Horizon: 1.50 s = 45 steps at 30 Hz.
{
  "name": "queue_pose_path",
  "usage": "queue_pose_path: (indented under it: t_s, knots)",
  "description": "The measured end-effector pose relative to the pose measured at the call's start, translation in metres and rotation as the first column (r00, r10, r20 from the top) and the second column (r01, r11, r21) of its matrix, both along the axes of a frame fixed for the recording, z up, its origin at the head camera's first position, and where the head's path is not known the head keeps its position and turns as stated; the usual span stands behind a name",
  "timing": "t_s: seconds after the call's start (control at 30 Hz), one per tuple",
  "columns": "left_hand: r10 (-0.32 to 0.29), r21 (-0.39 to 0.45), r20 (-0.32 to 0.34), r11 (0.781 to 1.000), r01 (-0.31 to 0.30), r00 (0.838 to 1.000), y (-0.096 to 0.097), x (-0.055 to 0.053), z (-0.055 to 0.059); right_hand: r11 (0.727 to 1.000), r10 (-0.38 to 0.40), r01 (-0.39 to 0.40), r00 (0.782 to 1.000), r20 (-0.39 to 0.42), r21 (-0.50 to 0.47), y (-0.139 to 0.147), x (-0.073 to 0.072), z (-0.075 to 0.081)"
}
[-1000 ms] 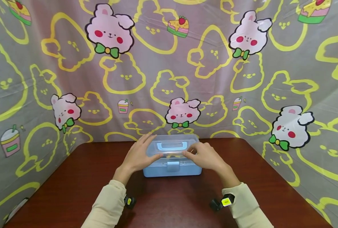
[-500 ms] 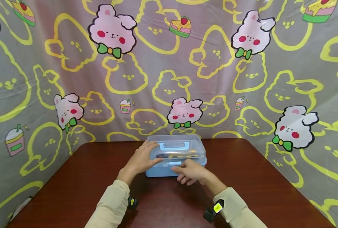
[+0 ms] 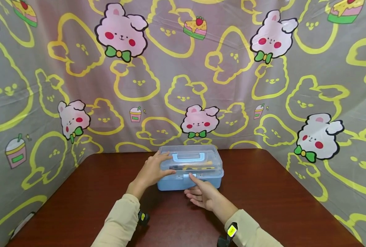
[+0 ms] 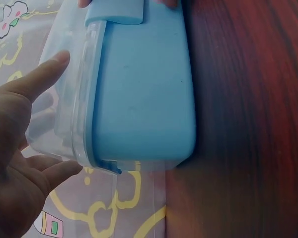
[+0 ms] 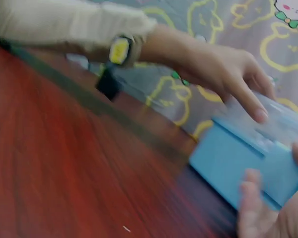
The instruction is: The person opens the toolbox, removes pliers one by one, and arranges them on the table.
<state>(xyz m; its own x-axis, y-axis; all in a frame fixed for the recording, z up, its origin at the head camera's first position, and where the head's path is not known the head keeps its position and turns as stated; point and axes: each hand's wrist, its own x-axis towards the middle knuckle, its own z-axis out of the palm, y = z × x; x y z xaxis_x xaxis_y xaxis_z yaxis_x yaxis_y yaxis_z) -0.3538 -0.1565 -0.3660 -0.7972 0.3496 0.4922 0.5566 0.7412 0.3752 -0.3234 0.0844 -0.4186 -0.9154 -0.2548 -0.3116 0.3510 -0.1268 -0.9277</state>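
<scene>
A toolbox-style storage box (image 3: 172, 184) has a light blue base, a clear lid (image 3: 167, 161) lowered onto it, and a blue carry handle (image 3: 188, 157) folded on top. My left hand (image 3: 150, 173) spreads over the lid's left end. Its thumb (image 4: 52, 69) lies along the front of the lid, and the fingers reach round the end. Palm turned up, my right hand (image 3: 205, 195) is at the front of the box. The thumb meets the front latch (image 3: 186, 177), while the other fingers extend loosely below it. Part of the latch is hidden by that thumb.
Dark and yellow items (image 3: 198, 168) show through the lid. The box stands on a dark red-brown wooden table (image 3: 102, 192) near its back edge. A patterned curtain (image 3: 176, 85) with rabbit drawings hangs behind and at both sides.
My right hand has moved from the lid's right front down to the latch, turning palm up. The left hand stays at the lid's left end.
</scene>
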Motion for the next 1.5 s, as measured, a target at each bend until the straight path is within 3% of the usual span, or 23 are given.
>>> queue_pose_path:
  t_s: [0.2,0.67,0.77,0.93,1.03,1.27,1.5]
  knots:
    - [-0.008,0.005,-0.010,1.000,0.008,1.000,0.000,-0.002,0.000,0.961,-0.220,0.225,0.974,0.049,-0.162,-0.015,0.006,0.000]
    - [0.005,0.012,-0.020,1.000,-0.005,1.000,0.001,-0.002,0.000,0.933,-0.344,0.344,0.939,0.014,-0.107,-0.023,0.009,0.004]
    - [0.004,0.014,-0.015,1.000,-0.004,1.000,0.000,-0.002,0.001,0.944,-0.310,0.310,0.950,0.020,-0.114,-0.021,0.009,0.005]
    - [-0.002,0.020,-0.007,1.000,0.002,1.000,0.000,-0.002,0.000,0.978,-0.171,0.174,0.985,0.037,-0.110,-0.012,0.007,0.006]
    - [-0.004,0.018,-0.010,1.000,0.004,1.000,0.000,-0.002,0.000,0.991,-0.101,0.104,0.994,0.041,-0.081,-0.005,0.004,0.006]
    - [0.001,0.014,-0.005,1.000,-0.001,1.000,0.000,-0.001,0.002,0.999,0.030,-0.029,0.999,0.041,-0.026,0.015,-0.003,0.008]
    - [0.007,0.017,-0.007,1.000,-0.007,1.000,0.001,-0.001,0.001,0.986,0.154,-0.154,0.988,0.006,0.055,0.027,-0.009,0.004]
